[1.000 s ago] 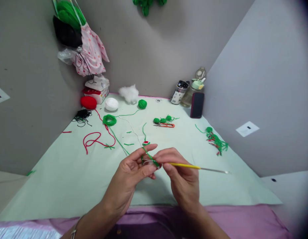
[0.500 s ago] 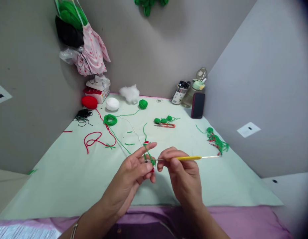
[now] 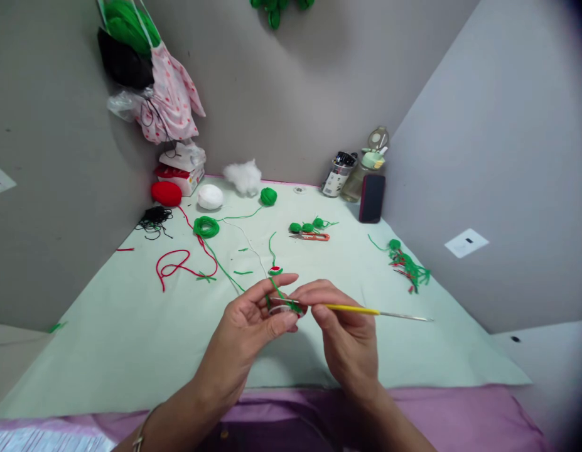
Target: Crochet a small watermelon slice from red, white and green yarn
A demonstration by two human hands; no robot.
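Observation:
My left hand (image 3: 255, 320) pinches a small crochet piece (image 3: 295, 307) in green, white and red, partly hidden by the fingers. Green yarn (image 3: 277, 289) runs over its raised index finger. In my right hand (image 3: 344, 329) is a crochet hook (image 3: 351, 309) with a yellow handle, held like a pencil. Its thin metal tip reaches the green yarn at the piece; whether it sits in a stitch I cannot tell. Just beyond the left fingers lies another small red, white and green crochet piece (image 3: 275, 270) with a green tail.
Behind the hands lie orange-handled thread snips (image 3: 314, 236) beside small green crochet balls (image 3: 308, 227). Farther left are a green yarn coil (image 3: 206, 227), a red yarn ball (image 3: 166, 193) and a white one (image 3: 210, 197). A phone (image 3: 372, 198) leans at back right; yarn scraps (image 3: 408, 267) lie right.
The hook's rear end has swung down and its tip lies higher over the left fingers. My right hand has come closer to the left, and the crochet piece has turned between the fingers.

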